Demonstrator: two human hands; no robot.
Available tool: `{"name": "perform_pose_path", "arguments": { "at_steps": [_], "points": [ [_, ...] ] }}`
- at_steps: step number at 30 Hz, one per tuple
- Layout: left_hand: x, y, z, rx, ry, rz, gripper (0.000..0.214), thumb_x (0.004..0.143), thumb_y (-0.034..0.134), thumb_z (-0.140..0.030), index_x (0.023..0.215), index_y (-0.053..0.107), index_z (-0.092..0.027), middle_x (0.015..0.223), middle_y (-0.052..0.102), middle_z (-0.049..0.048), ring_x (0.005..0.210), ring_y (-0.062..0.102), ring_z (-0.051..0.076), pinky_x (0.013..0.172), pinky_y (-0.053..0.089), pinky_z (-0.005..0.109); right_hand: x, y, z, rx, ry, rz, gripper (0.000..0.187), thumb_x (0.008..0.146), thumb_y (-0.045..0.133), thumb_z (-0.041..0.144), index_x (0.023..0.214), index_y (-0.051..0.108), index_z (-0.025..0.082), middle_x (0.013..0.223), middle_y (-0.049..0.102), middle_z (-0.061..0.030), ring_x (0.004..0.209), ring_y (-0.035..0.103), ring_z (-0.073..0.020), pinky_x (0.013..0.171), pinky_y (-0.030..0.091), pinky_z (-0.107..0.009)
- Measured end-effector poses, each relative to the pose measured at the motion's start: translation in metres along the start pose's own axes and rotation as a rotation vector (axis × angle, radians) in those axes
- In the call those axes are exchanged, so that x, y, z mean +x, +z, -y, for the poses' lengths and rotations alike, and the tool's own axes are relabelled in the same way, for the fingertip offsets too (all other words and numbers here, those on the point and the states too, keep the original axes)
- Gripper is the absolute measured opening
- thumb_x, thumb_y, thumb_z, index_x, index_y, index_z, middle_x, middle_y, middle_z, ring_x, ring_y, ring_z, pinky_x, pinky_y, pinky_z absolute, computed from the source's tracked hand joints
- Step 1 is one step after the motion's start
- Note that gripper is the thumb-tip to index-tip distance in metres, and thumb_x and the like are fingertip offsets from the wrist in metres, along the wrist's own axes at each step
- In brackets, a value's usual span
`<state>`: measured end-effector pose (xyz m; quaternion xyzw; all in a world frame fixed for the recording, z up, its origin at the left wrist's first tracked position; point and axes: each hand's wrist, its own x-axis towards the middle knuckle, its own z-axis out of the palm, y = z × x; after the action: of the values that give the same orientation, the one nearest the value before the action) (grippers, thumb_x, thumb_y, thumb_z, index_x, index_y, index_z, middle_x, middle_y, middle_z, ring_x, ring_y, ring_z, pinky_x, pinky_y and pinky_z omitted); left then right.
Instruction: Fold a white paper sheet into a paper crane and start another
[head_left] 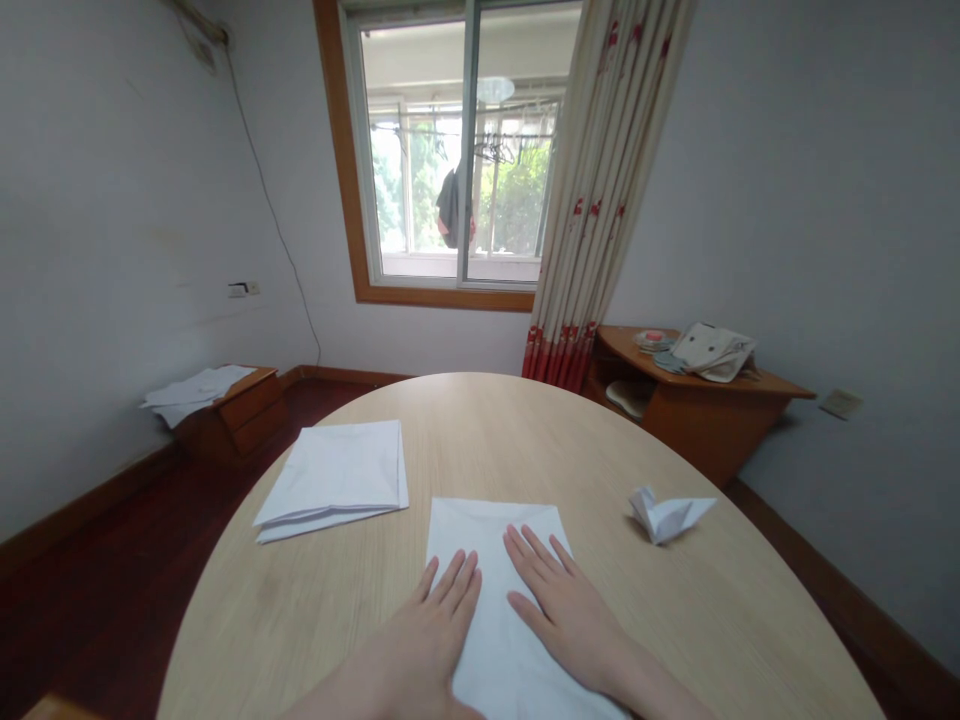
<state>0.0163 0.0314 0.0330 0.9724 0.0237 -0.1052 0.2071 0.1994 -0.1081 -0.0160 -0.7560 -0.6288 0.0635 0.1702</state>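
A sheet of white paper (491, 530) lies flat on the round wooden table (480, 410), close in front of me. My left hand (435, 630) rests flat on the sheet's left side, fingers stretched out and pointing away. On the right side lies my right hand (559, 605), palm down, its fingers extended and slightly spread. Neither hand grips anything. The near end of the sheet runs partly under my hands and out of the bottom of the view.
A stack of folded white paper (337, 475) lies on the table's left. At the right stands a folded paper figure (667, 515), pointed like a bird. Beyond are a low wooden cabinet (259, 410), a wooden desk (705, 410) with a cloth bag (716, 350), and a curtain (592, 200) beside the window.
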Motion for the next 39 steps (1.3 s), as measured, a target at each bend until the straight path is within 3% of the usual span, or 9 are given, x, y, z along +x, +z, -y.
{"name": "perform_pose_path", "arguments": {
  "at_steps": [7,14,19,25,29,31,35,39],
  "points": [
    [-0.003,0.002,-0.002,0.008,0.027,-0.024,0.095,0.076,0.060,-0.059,0.146,0.023,-0.007,0.150,0.012,0.0191,0.140,0.007,0.035,0.113,0.011,0.053,0.001,-0.009,0.005,0.105,-0.072,0.037,0.037,0.097,0.040,0.042,0.134,0.042,0.039,0.143,0.042,0.0027,0.138,0.027,-0.0269,0.111,0.015,-0.062],
    [-0.008,-0.010,0.004,-0.010,0.118,-0.034,0.071,0.067,0.059,-0.025,0.136,0.047,-0.015,0.147,0.034,0.0133,0.136,0.026,0.036,0.110,0.019,0.056,0.001,-0.019,0.006,0.333,-0.147,0.107,0.037,0.094,0.049,0.034,0.131,0.047,0.034,0.140,0.045,-0.0013,0.135,0.033,-0.0225,0.113,0.022,-0.053],
    [-0.014,-0.025,0.009,-0.136,0.142,-0.069,0.051,0.068,0.053,-0.016,0.119,0.063,-0.022,0.139,0.047,0.0077,0.131,0.040,0.029,0.110,0.025,0.049,0.000,-0.024,0.004,0.390,-0.139,0.126,0.035,0.095,0.048,0.033,0.130,0.048,0.036,0.140,0.046,-0.0010,0.135,0.033,-0.0208,0.113,0.020,-0.054],
    [-0.008,-0.025,0.021,-0.313,0.163,-0.150,0.033,0.084,0.052,-0.022,0.112,0.068,-0.027,0.118,0.066,0.0016,0.116,0.058,0.020,0.106,0.036,0.035,0.000,-0.027,0.000,0.450,-0.114,0.090,0.030,0.094,0.049,0.036,0.124,0.054,0.035,0.135,0.051,-0.0016,0.132,0.039,-0.0211,0.112,0.022,-0.056],
    [0.002,-0.011,0.026,-0.367,0.216,-0.218,0.032,0.086,0.054,-0.025,0.115,0.067,-0.026,0.119,0.065,0.0020,0.114,0.058,0.020,0.105,0.037,0.032,0.001,-0.028,-0.001,0.476,-0.104,0.109,0.031,0.093,0.051,0.038,0.123,0.054,0.034,0.135,0.050,-0.0023,0.132,0.038,-0.0214,0.112,0.022,-0.056],
    [0.004,-0.007,0.027,-0.434,0.173,-0.248,0.029,0.087,0.055,-0.030,0.112,0.068,-0.027,0.114,0.068,0.0001,0.110,0.061,0.020,0.101,0.040,0.030,0.000,-0.029,-0.002,0.486,-0.102,0.135,0.030,0.093,0.051,0.040,0.121,0.057,0.034,0.134,0.052,-0.0019,0.133,0.037,-0.0222,0.112,0.021,-0.056],
    [0.005,-0.010,0.024,-0.563,0.104,-0.255,0.025,0.091,0.050,-0.034,0.103,0.072,-0.028,0.102,0.072,-0.0042,0.095,0.066,0.019,0.090,0.045,0.026,-0.002,-0.036,-0.002,0.549,-0.118,0.176,0.028,0.091,0.051,0.045,0.114,0.064,0.034,0.126,0.059,-0.0010,0.134,0.035,-0.0235,0.112,0.018,-0.057],
    [0.006,-0.014,0.025,-0.705,0.086,-0.261,0.028,0.090,0.051,-0.039,0.101,0.072,-0.024,0.105,0.071,-0.0024,0.101,0.063,0.022,0.094,0.043,0.029,-0.004,-0.046,-0.001,0.663,-0.091,0.201,0.036,0.090,0.048,0.054,0.112,0.066,0.032,0.123,0.063,-0.0024,0.129,0.042,-0.0261,0.111,0.018,-0.057]
  ]
}}
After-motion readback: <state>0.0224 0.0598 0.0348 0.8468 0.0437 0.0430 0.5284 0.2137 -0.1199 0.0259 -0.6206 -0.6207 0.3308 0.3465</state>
